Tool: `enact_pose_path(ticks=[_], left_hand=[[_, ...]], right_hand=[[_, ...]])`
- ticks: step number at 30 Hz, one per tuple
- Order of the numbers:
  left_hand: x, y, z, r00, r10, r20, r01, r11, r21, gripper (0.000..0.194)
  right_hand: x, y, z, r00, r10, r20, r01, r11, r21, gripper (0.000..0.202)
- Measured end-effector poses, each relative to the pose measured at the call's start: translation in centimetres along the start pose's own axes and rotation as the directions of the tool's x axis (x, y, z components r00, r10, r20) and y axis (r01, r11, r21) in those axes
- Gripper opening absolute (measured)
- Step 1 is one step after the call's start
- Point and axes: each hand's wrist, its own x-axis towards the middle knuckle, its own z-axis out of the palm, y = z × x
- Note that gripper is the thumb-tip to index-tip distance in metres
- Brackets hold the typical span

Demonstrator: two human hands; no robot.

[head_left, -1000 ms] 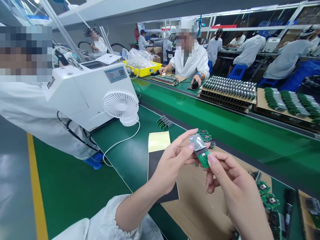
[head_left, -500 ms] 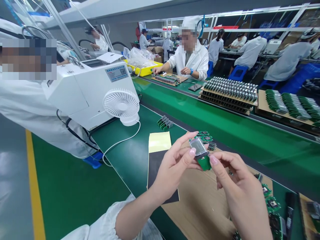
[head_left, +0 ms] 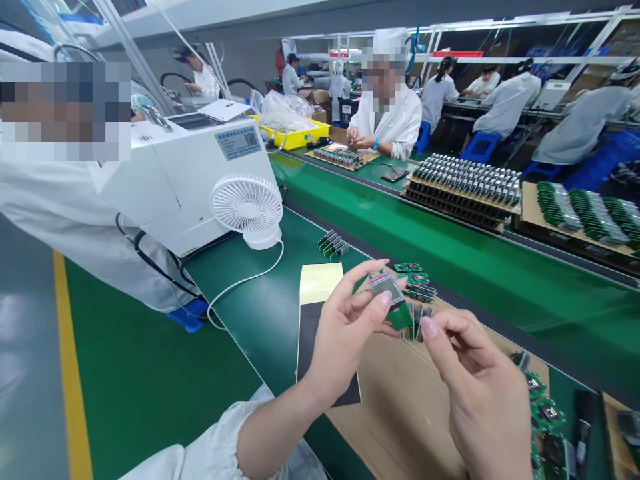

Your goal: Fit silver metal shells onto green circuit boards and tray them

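Note:
My left hand [head_left: 350, 330] pinches a small green circuit board with a silver display [head_left: 389, 298] between thumb and fingers, held tilted above a brown cardboard sheet [head_left: 400, 413]. My right hand [head_left: 477, 387] is just right of the board, a small gap away. Its thumb and forefinger are pinched together with nothing visible between them. More green boards [head_left: 416, 279] lie on the bench behind the held one.
A black sheet [head_left: 320, 347] and a yellow sheet [head_left: 319, 280] lie left of the cardboard. A white fan [head_left: 247, 207] and white machine [head_left: 200, 173] stand at the left beside a person in white [head_left: 60, 213]. Across the green conveyor [head_left: 450, 247] sit part trays [head_left: 465, 180] and a seated co-worker [head_left: 390, 120].
My right hand has let go of the board's lower end and drawn slightly right. My left hand tilted the board and moved it a little left.

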Motion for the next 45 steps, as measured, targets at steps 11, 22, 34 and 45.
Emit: enact_pose_path(ticks=[11, 22, 34, 45], left_hand=[[-0.5, 0.0, -0.1, 0.998, 0.003, 0.055, -0.004, 1.0, 0.017, 0.037], [-0.6, -0.4, 0.6, 0.998, -0.054, 0.032, 0.053, 0.999, 0.004, 0.036], [-1.1, 0.0, 1.3, 0.984, -0.134, -0.117, 0.12, 0.985, -0.122, 0.038], [0.2, -0.5, 0.0, 0.973, -0.228, -0.031, 0.222, 0.966, -0.135, 0.04]], right_hand=[[0.3, 0.3, 0.1, 0.999, 0.04, -0.003, -0.04, 0.997, 0.066, 0.015], [0.5, 0.8, 0.3, 0.994, 0.046, 0.095, -0.058, 0.989, 0.135, 0.019], [-0.6, 0.4, 1.3, 0.93, -0.367, -0.019, 0.357, 0.916, -0.182, 0.007], [-0.5, -0.1, 0.2, 0.982, -0.068, -0.175, 0.086, 0.992, 0.095, 0.012]])
